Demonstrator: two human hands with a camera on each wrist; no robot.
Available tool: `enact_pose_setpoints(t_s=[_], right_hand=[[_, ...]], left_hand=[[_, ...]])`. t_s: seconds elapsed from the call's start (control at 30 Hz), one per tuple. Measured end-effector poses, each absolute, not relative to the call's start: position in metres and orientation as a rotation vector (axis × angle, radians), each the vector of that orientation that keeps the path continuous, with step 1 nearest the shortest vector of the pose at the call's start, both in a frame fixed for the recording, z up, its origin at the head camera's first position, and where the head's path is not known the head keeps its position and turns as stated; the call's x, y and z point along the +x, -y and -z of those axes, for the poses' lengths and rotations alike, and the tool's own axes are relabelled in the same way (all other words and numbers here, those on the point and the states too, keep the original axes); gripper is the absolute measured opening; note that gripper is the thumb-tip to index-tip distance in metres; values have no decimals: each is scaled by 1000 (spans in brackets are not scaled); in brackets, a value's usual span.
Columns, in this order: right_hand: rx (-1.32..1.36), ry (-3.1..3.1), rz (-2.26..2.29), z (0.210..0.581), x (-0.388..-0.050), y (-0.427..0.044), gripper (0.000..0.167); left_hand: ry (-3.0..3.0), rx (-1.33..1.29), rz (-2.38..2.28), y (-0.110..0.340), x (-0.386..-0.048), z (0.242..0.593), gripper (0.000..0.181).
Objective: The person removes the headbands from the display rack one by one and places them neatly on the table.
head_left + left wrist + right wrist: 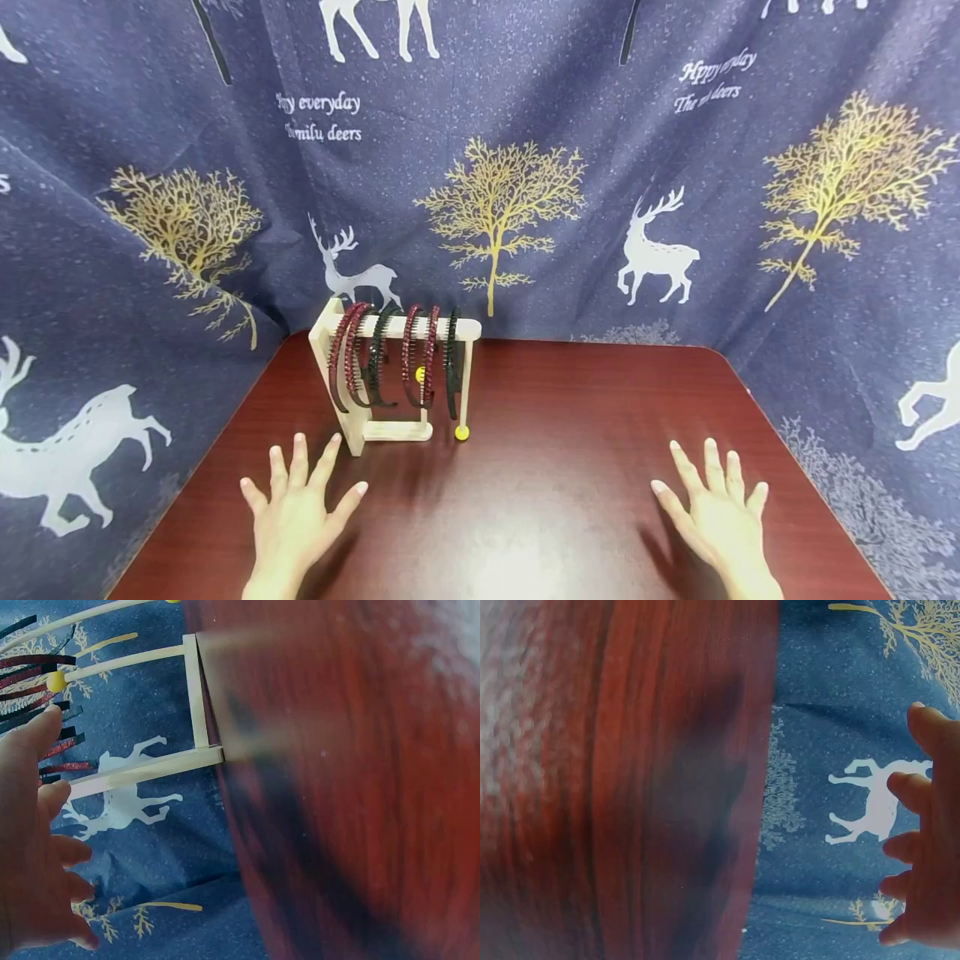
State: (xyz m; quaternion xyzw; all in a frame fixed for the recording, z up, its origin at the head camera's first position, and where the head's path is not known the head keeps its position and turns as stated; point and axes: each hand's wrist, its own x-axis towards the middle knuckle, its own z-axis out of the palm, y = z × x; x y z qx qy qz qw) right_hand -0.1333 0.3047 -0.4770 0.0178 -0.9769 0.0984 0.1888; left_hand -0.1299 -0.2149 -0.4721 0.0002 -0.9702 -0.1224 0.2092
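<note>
A pale wooden rack (360, 435) stands at the table's back left. Several toothed headbands, dark red (411, 354) and black (452, 358), hang from its upper bar. My left hand (296, 521) hovers over the table just in front of the rack, fingers spread, holding nothing. On the right side, my right hand (720, 521) is also held above the table with spread fingers and nothing in it. In the left wrist view the left hand (34, 847) overlaps some headbands without visibly gripping them. The right wrist view has only the right hand (930, 840) against the cloth.
The dark red wooden table (570, 417) reflects a bright glare near its front. Blue cloth (525, 83) printed with deer and trees hangs behind and along both sides. Yellow balls (462, 433) cap the rack's thin rods.
</note>
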Motion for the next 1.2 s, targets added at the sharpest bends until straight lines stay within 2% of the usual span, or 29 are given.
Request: enact_pose_setpoints(t_s=[0.5,1.2], right_hand=[[85,2504,-622,467,-133,-275,60],[129,2371,-1031,465,-155,-228,55]], left_hand=[[2491,32,636,215,-134,466,71],[2344,112,1032,209,-154,474,64]])
